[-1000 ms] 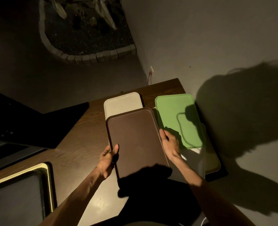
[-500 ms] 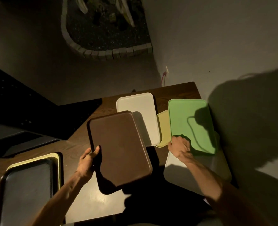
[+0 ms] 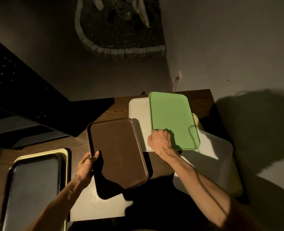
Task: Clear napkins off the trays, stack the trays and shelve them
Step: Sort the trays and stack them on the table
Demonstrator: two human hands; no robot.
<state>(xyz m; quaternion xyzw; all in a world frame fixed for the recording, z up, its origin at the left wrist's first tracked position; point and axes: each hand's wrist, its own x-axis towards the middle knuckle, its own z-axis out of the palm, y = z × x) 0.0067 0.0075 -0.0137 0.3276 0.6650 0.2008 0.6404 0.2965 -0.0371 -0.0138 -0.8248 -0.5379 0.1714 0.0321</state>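
Note:
My left hand (image 3: 87, 165) grips the near left edge of a brown tray (image 3: 119, 152) and holds it above the wooden table (image 3: 119, 110). Over on the right, my right hand (image 3: 161, 140) is closed on the near left corner of a green tray (image 3: 171, 119), which is lifted and overlaps a white tray (image 3: 138, 114) lying on the table. Another pale tray (image 3: 216, 160) lies at the right under my right arm, with a yellowish tray edge (image 3: 196, 120) showing behind the green one. No napkins are visible.
A dark tray (image 3: 34, 189) sits inside a yellow tray (image 3: 66, 164) at the near left. A wall (image 3: 238, 47) runs along the table's right side. A brick-edged planter (image 3: 121, 30) lies on the floor beyond. Dark perforated metal surface (image 3: 21, 84) at far left.
My left hand has carried the brown tray leftward alone. My right hand let go of it, took the green tray's near corner and slid it left over the white tray.

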